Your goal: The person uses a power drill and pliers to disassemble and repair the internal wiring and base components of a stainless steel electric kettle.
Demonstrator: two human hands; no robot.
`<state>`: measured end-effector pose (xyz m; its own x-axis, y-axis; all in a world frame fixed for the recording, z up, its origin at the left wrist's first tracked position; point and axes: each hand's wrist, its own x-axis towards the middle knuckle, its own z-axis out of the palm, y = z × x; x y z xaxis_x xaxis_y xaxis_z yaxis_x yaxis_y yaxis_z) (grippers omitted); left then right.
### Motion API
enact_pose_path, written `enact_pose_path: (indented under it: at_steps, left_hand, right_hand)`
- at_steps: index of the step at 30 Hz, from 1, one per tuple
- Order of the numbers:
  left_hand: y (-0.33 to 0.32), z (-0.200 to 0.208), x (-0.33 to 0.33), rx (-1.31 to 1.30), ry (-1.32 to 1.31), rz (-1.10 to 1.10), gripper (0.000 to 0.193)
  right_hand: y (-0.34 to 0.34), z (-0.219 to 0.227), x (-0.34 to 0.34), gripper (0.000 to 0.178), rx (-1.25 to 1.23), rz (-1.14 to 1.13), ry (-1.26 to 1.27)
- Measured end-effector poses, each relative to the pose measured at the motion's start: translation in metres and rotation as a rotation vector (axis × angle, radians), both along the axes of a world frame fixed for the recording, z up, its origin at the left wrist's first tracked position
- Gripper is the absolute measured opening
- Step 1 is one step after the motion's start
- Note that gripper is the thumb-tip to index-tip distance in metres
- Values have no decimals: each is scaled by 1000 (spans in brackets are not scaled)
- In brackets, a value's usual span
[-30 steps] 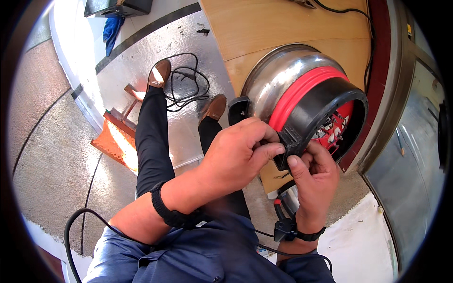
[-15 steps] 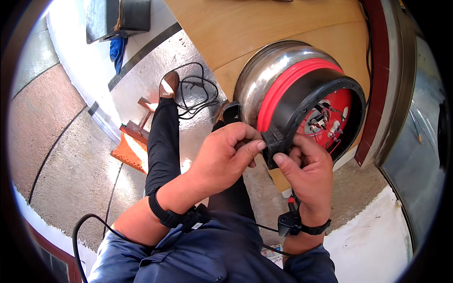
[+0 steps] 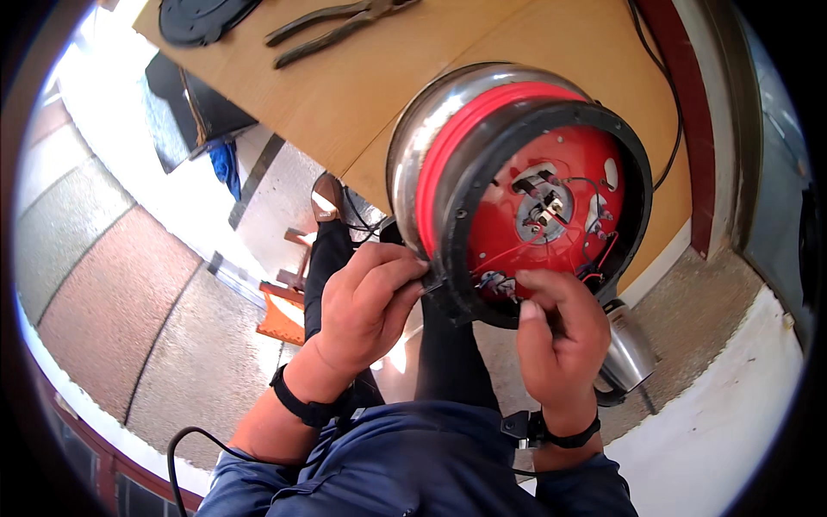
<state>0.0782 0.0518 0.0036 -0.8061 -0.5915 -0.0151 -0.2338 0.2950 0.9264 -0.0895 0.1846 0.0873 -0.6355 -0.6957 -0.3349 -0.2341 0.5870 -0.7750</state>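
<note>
By wooden tabletop [image 3: 345, 112], pinching black rim [image 3: 459, 214] at near-left edge with left hand [image 3: 366, 297]; with right hand [image 3: 564, 332] half-curled nearer inner wires [image 3: 496, 280], hard to tell if gripping any

The left hand [image 3: 366, 302] and right hand [image 3: 564, 345] are bare. Each wrist wears a black strap: the left strap [image 3: 297, 401] has a ribbed-looking band, and the right strap [image 3: 570, 436] carries a small dark box [image 3: 517, 426]. The dark blue shirt [image 3: 431, 452] has sleeves ending near the elbows. A thin black cable [image 3: 176, 461] loops beside the left sleeve [image 3: 245, 482]. Below are black trousers [image 3: 448, 370] and a brown shoe [image 3: 326, 196].
</note>
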Motion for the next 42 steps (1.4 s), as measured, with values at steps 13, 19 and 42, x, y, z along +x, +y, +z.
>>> enact_pose_path:
  at_steps: [13, 19, 42]
  left_hand:
    - [-11, 23, -2, -248, -280, -206, 36]
    - [-8, 28, -3, -321, -337, -217, 39]
    - [-10, 38, -7, -358, -453, -263, 30]
  right_hand:
    - [96, 1, -29, 23, -134, -135, 181]
    - [119, -14, -35, 22, -142, -213, 101]
    - [120, -24, -43, 25, -204, -195, 12]
